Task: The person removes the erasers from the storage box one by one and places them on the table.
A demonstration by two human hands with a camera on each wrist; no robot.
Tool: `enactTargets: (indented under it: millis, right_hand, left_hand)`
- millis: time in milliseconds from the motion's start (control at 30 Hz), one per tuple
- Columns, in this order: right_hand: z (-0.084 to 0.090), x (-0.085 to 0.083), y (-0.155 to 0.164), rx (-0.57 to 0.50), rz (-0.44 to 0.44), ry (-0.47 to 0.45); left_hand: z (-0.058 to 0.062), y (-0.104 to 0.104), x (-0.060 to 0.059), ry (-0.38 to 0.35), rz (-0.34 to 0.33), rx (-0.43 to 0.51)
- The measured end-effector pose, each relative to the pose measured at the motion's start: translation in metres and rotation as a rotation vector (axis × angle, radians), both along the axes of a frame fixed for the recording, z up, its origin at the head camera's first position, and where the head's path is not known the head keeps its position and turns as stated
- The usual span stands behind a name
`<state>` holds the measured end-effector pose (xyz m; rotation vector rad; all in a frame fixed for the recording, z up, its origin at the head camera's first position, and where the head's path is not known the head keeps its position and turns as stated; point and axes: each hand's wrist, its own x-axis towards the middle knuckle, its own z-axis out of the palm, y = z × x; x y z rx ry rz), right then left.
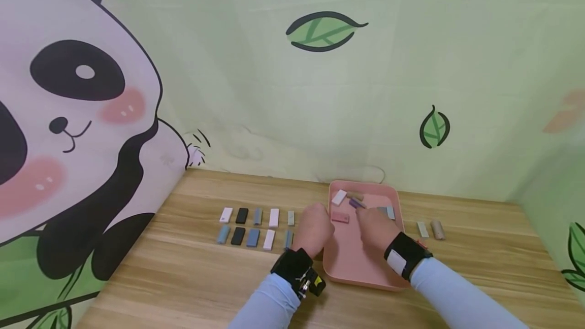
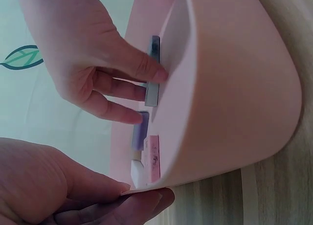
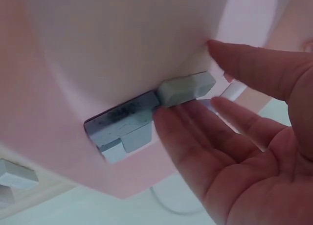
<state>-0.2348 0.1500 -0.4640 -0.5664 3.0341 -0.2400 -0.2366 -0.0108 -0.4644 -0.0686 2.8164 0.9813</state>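
Light-blue sleeves (image 1: 457,291) nearest. Wood-grain table (image 1: 151,278), panda-and-leaf print backdrop (image 1: 256,90). Smooth pink tray (image 1: 349,263), rounded corners; left hand (image 1: 313,227) pinches its rim. Right hand (image 1: 377,227) inside, fingers loosely extended beside grey-green rectangular block (image 3: 188,89) on tray floor, thumb clear of it. 10 blocks (image 1: 237,236) in 2 rows, left of tray. Pink block (image 1: 340,217) has marks, unreadable.

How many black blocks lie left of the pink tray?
2: a far-row black block, second from the left, and a near-row black block, likewise second. The left hand may hide others.
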Motion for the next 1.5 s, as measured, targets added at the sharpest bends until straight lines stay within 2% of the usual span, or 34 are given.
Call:
enactTargets:
  millis: [100, 300, 467, 733, 967, 1067, 1267, 1500]
  right_hand:
    - [0.000, 0.001, 0.001, -0.010, 0.008, 0.000]
    - [-0.002, 0.000, 0.004, -0.034, -0.037, -0.050]
    - [-0.005, 0.003, 0.003, -0.063, -0.061, -0.125]
    - [-0.008, 0.009, 0.004, -0.106, -0.054, -0.247]
    - [-0.001, 0.012, 0.009, -0.222, -0.088, -0.305]
    - [0.003, 0.008, 0.017, -0.291, -0.106, -0.258]
    - [0.019, -0.002, 0.048, -0.440, -0.133, -0.106]
    - [0.038, -0.007, 0.101, -0.482, -0.242, 0.029]
  left_hand:
    - [0.000, 0.000, 0.000, 0.007, -0.002, -0.004]
    - [0.000, 0.001, 0.001, 0.018, 0.000, 0.003]
    - [0.000, 0.001, 0.001, -0.003, 0.010, 0.022]
    - [0.001, 0.001, 0.001, -0.014, 0.013, 0.025]
    - [0.000, 0.001, 0.001, -0.014, 0.016, 0.037]
    - [0.000, 0.000, 0.001, -0.018, 0.017, 0.050]
    - [0.002, 0.000, 0.001, -0.003, 0.019, 0.035]
    - [0.003, 0.003, 0.002, 0.027, 0.017, -0.020]
